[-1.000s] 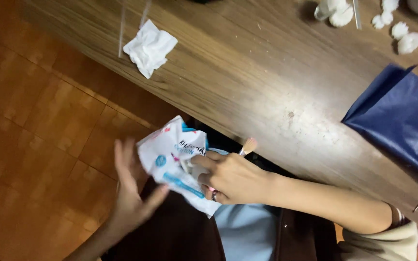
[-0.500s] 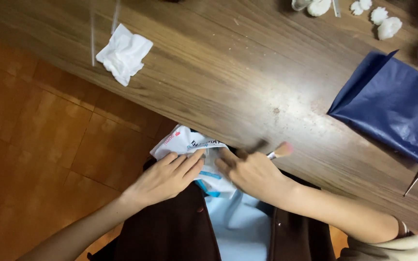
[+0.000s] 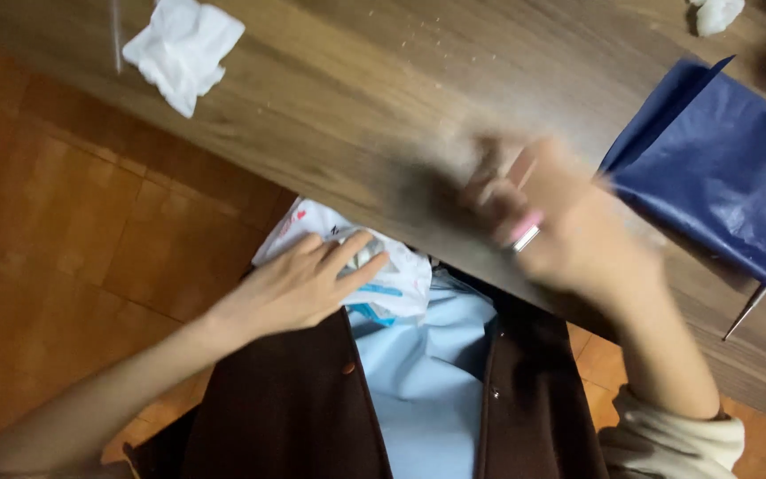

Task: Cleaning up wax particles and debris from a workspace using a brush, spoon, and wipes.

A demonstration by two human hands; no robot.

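The left hand (image 3: 299,286) is lying flat, fingers spread and nearly straight, pressing on a white plastic packet (image 3: 374,279) with blue and red print. That packet is sitting at about 7 o'clock from the middle of the view, on the person's lap against the light blue shirt (image 3: 427,381), just under the near edge of the wooden worktop (image 3: 356,124). The right hand (image 3: 569,231) is hovering over the worktop at about 3 o'clock from the packet. It is badly blurred; its fingers are curling around a small brush with a pink and silver band (image 3: 525,232), though how tightly they are closing cannot be told. A dark blue sheet (image 3: 720,186) is lying on the worktop at 2 o'clock, just beside that hand. A crumpled white tissue (image 3: 183,49) is resting at 11 o'clock near the worktop's edge, well apart from both hands. A white cotton ball (image 3: 718,12) is showing at the top right corner.
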